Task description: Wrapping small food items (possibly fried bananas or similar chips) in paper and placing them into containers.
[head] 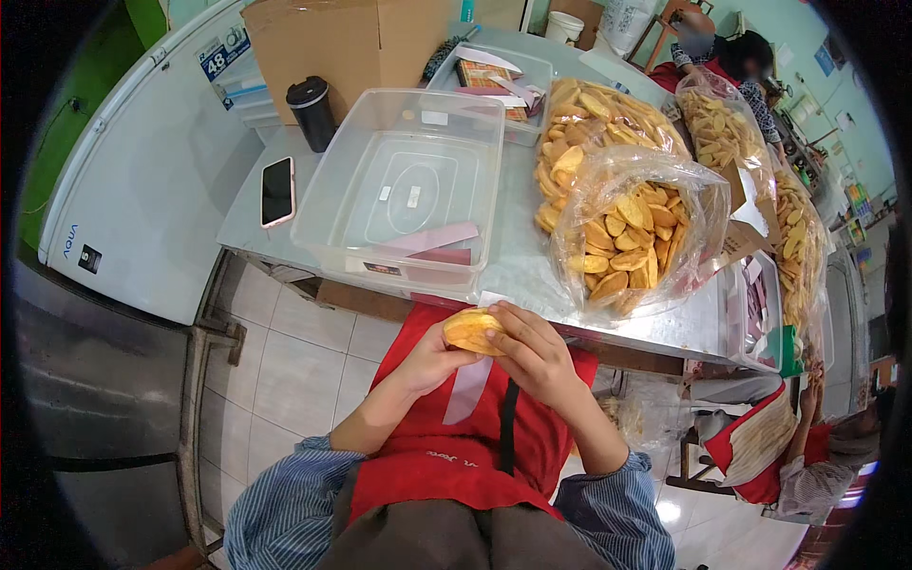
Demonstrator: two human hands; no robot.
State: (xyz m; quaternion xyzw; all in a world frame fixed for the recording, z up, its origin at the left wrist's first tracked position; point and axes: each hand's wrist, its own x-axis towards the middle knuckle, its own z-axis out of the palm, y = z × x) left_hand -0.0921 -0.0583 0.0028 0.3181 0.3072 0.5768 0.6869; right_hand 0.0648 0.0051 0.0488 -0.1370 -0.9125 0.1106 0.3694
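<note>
My left hand [426,356] holds a small stack of yellow fried chips [472,332] from the left, in front of the table edge. On its other side, the fingers of my right hand [538,353] press against the same stack. A pale paper strip [467,393] hangs below the chips over my red apron [420,427]; its upper part is hidden by the hands. Ahead stands a clear plastic tub [399,153] with pale and dark pink paper strips [434,240] inside. To its right, an opened clear bag [570,235] is full of loose chips [630,249].
Larger bags of chips [605,114] stand behind and to the right. A phone [277,191], a black tumbler [311,114] and a cardboard box [328,50] are at the left, beside a white freezer [142,178]. Another person's sleeve [759,107] shows far right; someone sits lower right.
</note>
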